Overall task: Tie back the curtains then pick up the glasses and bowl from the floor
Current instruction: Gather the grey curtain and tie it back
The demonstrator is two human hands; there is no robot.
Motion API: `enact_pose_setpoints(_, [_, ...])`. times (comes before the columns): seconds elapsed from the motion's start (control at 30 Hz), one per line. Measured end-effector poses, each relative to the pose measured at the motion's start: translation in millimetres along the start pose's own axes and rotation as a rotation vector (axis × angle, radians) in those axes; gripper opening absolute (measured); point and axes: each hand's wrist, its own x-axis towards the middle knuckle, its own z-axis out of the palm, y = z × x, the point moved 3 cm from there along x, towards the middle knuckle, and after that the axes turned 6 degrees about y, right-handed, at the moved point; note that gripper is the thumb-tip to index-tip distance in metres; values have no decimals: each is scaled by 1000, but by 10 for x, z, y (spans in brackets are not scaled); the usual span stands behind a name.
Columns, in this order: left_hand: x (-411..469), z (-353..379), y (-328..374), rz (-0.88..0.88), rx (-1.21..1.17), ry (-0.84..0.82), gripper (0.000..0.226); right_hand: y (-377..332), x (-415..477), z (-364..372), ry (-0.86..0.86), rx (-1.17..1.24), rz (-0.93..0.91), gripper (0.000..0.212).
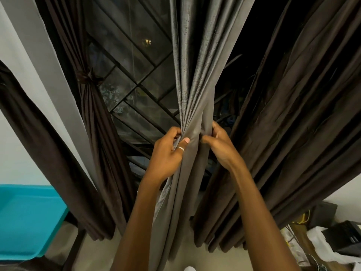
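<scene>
- We're in the curtain half of the job: the grey curtain [193, 75] in the middle of the window is gathered into one narrow bundle
- The left hand [170, 151] is wrapped round that bundle from its left side, with the ringed thumb pressed across the front. The right hand [216, 145] has its fingers curled into the folds from the other side, so both hands are full of fabric
- The left brown curtain [93, 118] looks done, cinched by a knotted tieback [84, 77]. The right brown curtain [293, 114] hangs loose, with no tie that I can see
- I can't spot a cord or band for the grey one, so my guess is one hand has to hold the bundle squeezed while the other gets a tie round it
- The glasses and bowl aren't in shot, and only a strip of floor [93, 251] shows at the bottom, so that part looks not yet started
</scene>
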Motion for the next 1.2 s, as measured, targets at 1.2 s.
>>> enact_pose_setpoints(1.2, [-63,65,110,0,332,463,22,142,-572,343,550,-178,-311,14])
